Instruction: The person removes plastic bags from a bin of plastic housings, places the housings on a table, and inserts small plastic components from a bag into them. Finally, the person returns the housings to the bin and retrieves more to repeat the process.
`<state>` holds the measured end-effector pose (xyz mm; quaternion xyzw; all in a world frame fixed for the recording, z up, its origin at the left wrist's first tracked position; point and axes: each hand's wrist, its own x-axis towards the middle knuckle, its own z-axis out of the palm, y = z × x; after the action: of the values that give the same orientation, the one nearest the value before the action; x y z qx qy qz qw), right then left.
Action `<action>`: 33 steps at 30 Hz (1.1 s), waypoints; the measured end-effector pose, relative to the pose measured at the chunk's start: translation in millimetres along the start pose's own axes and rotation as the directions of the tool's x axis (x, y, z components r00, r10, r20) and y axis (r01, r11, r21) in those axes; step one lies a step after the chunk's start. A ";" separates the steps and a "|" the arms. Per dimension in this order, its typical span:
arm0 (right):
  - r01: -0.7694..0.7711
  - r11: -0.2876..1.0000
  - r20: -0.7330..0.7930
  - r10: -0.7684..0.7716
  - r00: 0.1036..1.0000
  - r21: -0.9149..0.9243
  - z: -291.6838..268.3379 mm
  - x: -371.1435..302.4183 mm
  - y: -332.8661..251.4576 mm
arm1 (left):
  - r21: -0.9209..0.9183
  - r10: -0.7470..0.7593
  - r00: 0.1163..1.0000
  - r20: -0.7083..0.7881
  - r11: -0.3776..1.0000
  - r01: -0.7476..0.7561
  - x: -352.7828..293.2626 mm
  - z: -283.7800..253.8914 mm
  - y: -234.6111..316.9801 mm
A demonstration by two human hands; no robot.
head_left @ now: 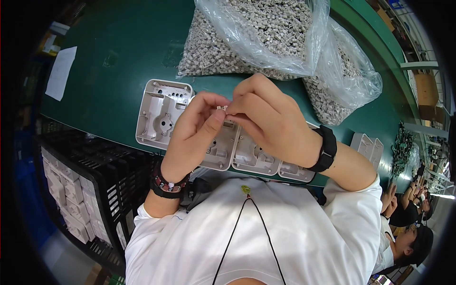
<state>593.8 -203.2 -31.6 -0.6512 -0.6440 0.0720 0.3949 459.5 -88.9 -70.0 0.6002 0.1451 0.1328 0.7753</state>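
Note:
My left hand (pixel 189 130) and my right hand (pixel 278 121) meet over the green table. Both pinch a small off-white plastic piece (pixel 222 109) between the fingertips, and much of it is hidden. Beneath them several light-grey plastic housings stand side by side along the near edge, hollow side up. The leftmost housing (pixel 156 124) shows most fully, with round holes and screw posts inside. My left hand covers part of the second housing (pixel 219 160). The third housing (pixel 256 159) and fourth housing (pixel 295 172) lie partly under my right hand and wrist.
Beyond my hands a large clear bag (pixel 266 35) of small off-white pieces leans beside a second such bag (pixel 332 90). A black crate (pixel 102 190) with white parts stands at the left. Paper (pixel 61 73) lies far left. More housings (pixel 367 148) and people (pixel 401 249) are at the right.

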 end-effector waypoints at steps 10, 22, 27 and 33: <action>-0.101 0.977 0.101 0.083 0.991 0.187 17.8 24.5 4.4 | 0.306 0.079 0.983 -0.168 0.952 -0.025 -10.2 -30.5 7.9; 0.164 0.920 0.385 -0.016 0.923 -0.355 53.3 20.5 41.2 | 0.192 0.298 0.771 -0.562 0.954 -0.229 -24.3 -56.8 -10.5; 0.305 0.841 0.476 -0.065 0.877 -0.448 58.4 23.4 42.6 | 0.233 0.328 0.728 -0.602 0.944 -0.233 -31.6 -66.6 -8.7; 0.291 0.840 0.494 -0.032 0.869 -0.458 54.9 24.6 43.6 | 0.187 0.343 0.748 -0.568 0.939 -0.289 -32.0 -65.8 -9.6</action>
<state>598.7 -151.8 -85.0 -0.6374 -0.7692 0.0160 0.0428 404.9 -44.7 -92.8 0.5774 0.2818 0.4362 0.6300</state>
